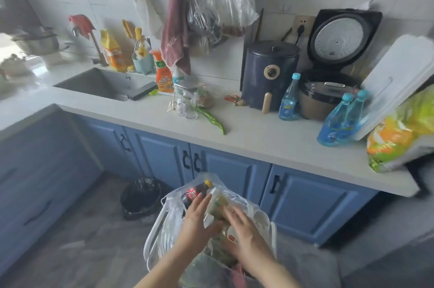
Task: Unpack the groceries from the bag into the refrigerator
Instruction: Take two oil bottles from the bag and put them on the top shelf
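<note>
A clear plastic grocery bag [164,226] stands open on the floor in front of the blue cabinets. Inside it lie a dark bottle with a yellow cap and red label [196,190], a pale bottle [218,201] and other packed goods. My left hand [196,217] reaches into the bag with straight fingers, lying over the dark bottle and beside the pale one. My right hand [244,229] is also in the bag, fingers spread over the goods to the right of the pale bottle. The refrigerator is not in view.
Three blue bottles [338,121] stand on the white counter [258,137] near an air fryer [270,76], a rice cooker [328,97] and a yellow-green package [404,132]. A green pepper [212,120] lies mid-counter. The sink [103,83] is left; a black bin [142,196] stands beside the bag.
</note>
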The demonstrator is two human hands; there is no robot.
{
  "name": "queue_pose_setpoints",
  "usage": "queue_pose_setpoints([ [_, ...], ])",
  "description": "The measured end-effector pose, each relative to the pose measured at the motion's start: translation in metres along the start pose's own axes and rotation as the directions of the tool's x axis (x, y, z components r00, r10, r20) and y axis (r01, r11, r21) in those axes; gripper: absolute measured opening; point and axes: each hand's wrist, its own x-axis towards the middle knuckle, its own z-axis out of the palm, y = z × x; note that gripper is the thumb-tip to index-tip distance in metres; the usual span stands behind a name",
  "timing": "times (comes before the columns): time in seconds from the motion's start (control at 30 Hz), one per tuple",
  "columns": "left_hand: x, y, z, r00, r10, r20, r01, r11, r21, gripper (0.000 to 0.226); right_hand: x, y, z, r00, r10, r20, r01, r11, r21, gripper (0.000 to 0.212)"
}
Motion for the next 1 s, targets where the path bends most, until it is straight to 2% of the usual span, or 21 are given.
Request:
queue_pose_setpoints([
  [0.33,0.008,-0.021,0.034,0.975,-0.212,-0.07,0.204,0.973,-0.104,0.071,0.057,0.035,0.005,0.991,-0.051,0.123,0.059,0.997,-0.059,0.077],
  [0.43,0.006,-0.026,0.035,0.93,-0.354,-0.101,0.343,0.933,-0.113,0.07,0.075,0.055,-0.002,0.988,-0.039,0.146,0.063,0.984,-0.168,0.082],
  [0.53,0.002,-0.028,0.04,0.903,-0.413,-0.121,0.401,0.909,-0.115,0.069,0.09,0.079,-0.012,0.984,-0.03,0.173,0.072,0.969,-0.238,0.084],
  [0.63,0.001,-0.027,0.048,0.878,-0.448,-0.166,0.446,0.893,-0.049,0.067,0.1,0.094,-0.014,0.969,-0.05,0.243,0.1,0.975,-0.196,0.084],
  [0.77,0.011,-0.017,0.058,0.846,-0.481,-0.23,0.518,0.845,0.134,0.064,0.114,0.096,-0.013,0.931,-0.171,0.324,0.239,0.953,-0.185,0.083],
  [0.9,0.019,-0.016,0.069,0.835,-0.501,-0.229,0.549,0.789,0.276,0.059,0.129,0.089,-0.007,0.878,-0.304,0.37,0.4,0.89,-0.218,0.086],
  [1.0,0.024,-0.014,0.073,0.814,-0.538,-0.22,0.581,0.755,0.303,0.054,0.144,0.082,-0.001,0.856,-0.346,0.385,0.46,0.849,-0.261,0.087],
])
